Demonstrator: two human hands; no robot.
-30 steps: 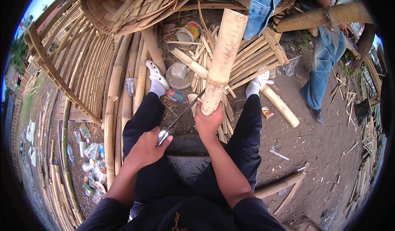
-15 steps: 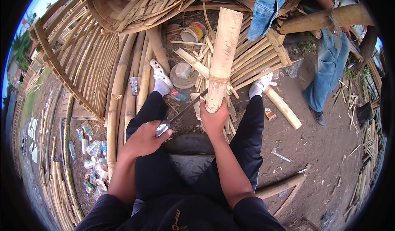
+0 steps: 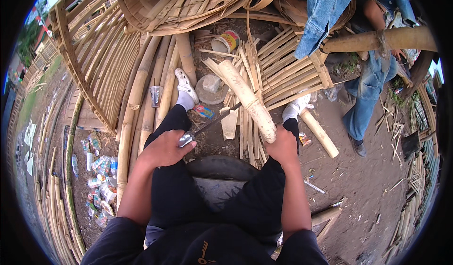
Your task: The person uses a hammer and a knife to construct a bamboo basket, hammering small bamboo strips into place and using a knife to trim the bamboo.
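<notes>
My left hand (image 3: pixel 166 148) is closed round the silvery handle of a machete (image 3: pixel 212 123). Its dark blade slants up and right, and the far end meets the edge of a bamboo piece (image 3: pixel 246 97) in the picture; whether they touch I cannot tell. That pale, thick piece tilts to the upper left, its lower end gripped by my right hand (image 3: pixel 283 145), the fingers partly hidden. Beneath it, split bamboo strips (image 3: pixel 246 133) lie on the ground between my white clogs (image 3: pixel 185 86).
A flat stone block (image 3: pixel 210 83) sits near my left foot, with a tub (image 3: pixel 225 41) beyond. Slatted bamboo panels (image 3: pixel 94 71), long poles (image 3: pixel 141 86) and a woven basket (image 3: pixel 188 5) surround me. Plastic litter (image 3: pixel 101 180) lies left. A person in jeans (image 3: pixel 361 109) stands right.
My right hand has moved rightward and slightly down. The bamboo piece has swung from nearly upright to leaning left, its top end now lower. My left hand stays nearly in place with the machete.
</notes>
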